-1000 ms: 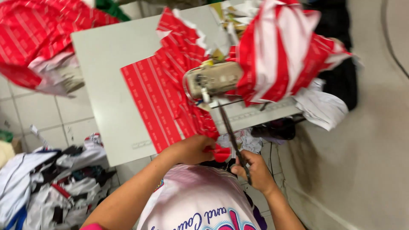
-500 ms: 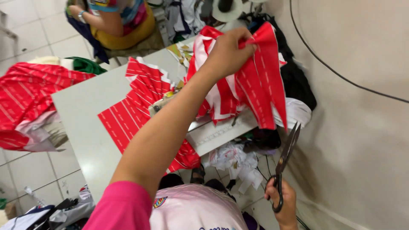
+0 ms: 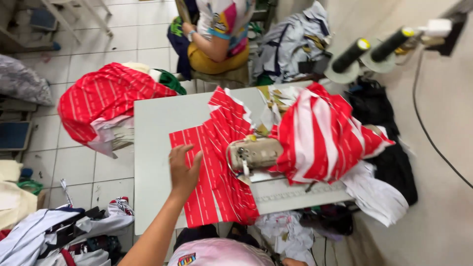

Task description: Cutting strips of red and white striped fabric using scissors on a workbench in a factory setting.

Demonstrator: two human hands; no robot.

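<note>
Head view: left hand (image 3: 183, 170) lies open, fingers spread, flat on the red striped fabric panel (image 3: 212, 167), whose long axis runs from the counter (image 3: 152, 162) near edge toward the sewing machine (image 3: 253, 153). Right hand is barely visible; state cannot be told.

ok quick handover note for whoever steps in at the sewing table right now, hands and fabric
Left hand: open, fingers spread, flat on the red striped fabric panel at its left part.
Right hand: only a sliver shows at the bottom edge by the lap; whether it holds anything cannot be told.
The panel lies spread on the grey table, running under the sewing machine head.
A heap of red and white striped pieces sits right of the machine.
Done: panel laid out flat.
Left: nothing shows stitching under way yet; the heap is untouched.
</note>
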